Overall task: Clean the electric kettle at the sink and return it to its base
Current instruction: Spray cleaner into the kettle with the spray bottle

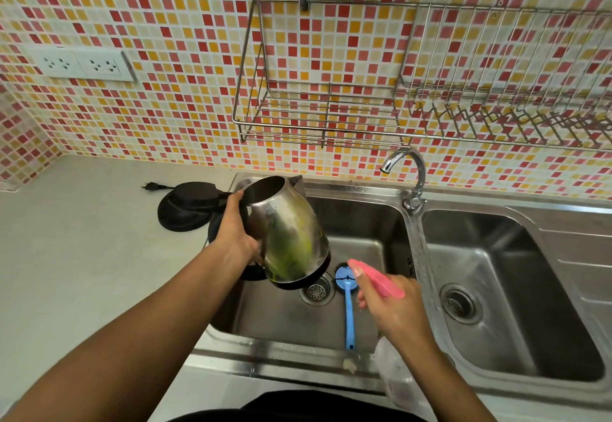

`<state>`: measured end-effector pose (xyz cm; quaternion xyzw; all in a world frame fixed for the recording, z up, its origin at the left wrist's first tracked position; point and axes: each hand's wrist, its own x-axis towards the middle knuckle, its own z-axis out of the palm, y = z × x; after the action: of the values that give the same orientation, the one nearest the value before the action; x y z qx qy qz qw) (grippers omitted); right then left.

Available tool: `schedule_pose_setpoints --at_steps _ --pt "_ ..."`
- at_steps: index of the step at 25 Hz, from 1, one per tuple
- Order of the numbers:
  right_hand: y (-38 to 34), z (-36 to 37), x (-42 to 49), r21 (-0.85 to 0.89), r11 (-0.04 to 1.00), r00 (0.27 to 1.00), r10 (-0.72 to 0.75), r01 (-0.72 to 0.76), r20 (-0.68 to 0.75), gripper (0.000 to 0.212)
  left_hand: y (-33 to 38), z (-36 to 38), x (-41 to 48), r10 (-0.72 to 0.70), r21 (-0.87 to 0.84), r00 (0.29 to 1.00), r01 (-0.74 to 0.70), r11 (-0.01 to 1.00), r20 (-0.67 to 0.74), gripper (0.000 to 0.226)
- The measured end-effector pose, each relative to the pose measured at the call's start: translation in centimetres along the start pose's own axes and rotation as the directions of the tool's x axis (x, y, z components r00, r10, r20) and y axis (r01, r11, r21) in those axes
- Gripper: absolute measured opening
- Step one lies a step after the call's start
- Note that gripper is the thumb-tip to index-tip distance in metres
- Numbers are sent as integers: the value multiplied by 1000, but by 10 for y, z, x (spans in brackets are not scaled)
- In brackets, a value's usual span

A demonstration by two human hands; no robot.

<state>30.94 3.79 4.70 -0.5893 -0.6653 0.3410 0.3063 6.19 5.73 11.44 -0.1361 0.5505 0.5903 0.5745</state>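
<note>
Kettle (291, 233) is hanging tilted over the sink (357, 219), left hand (236, 226) curling round its handle (253, 271), right hand (394, 309) gripping a spray bottle (381, 281) above the sink; soapy steel is likely feeling slippery, handle looking the safest hold.

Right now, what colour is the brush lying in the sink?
The brush is blue, best seen in the head view.
</note>
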Motion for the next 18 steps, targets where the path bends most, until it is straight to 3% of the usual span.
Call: schedule_pose_setpoints --at_steps 11,18 --pt "-6 -10 -1 63 990 992 125 -125 13 68 2 -5 3 12 16 1000 -12 1000 6 49" --pt "-17 -15 2 95 989 992 111 -115 53 60 3 -3 1 23 48 999 -24 999 24 45"
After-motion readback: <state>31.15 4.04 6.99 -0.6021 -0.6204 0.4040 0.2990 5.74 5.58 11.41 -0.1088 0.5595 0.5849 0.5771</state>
